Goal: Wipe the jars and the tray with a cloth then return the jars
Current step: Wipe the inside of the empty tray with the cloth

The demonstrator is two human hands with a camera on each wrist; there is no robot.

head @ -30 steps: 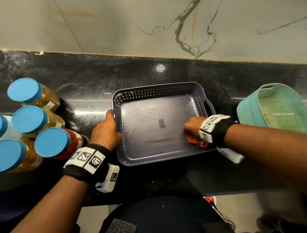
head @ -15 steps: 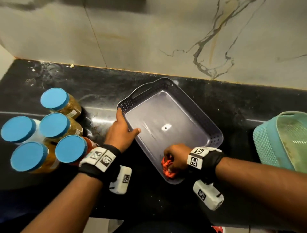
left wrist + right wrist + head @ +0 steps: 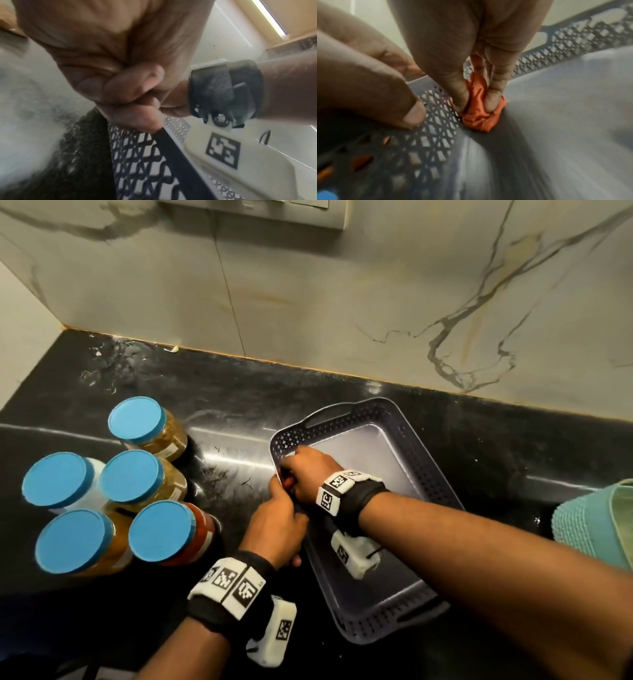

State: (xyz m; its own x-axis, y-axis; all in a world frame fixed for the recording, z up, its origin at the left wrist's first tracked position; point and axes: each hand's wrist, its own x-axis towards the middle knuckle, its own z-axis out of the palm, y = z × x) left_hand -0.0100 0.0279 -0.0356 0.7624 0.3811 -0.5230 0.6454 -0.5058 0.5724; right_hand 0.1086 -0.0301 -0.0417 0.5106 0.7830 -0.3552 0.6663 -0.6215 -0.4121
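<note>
Head: grey perforated tray (image 3: pixel 383 604) sits skewed on the black table (image 3: pixel 239 412), empty of jars. Five blue-lidded jars (image 3: pixel 137 477) stand clustered on the table to its left, apart from it. Right hand (image 3: pixel 310 474) is inside the tray at its left wall, fingers curled down; only a sliver of red shows under it. Left hand (image 3: pixel 277 529) is at the tray's left rim, just beside the right hand. Teal basket (image 3: pixel 582 529) at the right edge.

Left wrist: left hand (image 3: pixel 120 83) grip is tight, fingers curled over the tray rim (image 3: pixel 173 151). Blurred.

Right wrist: right hand (image 3: pixel 462 44) grip pinches a bunched orange cloth (image 3: pixel 481 115), pressing it into the corner where the tray floor (image 3: pixel 565 121) meets the lattice wall. Left thumb (image 3: pixel 385 94) rests on the wall's inner face just beside it.
</note>
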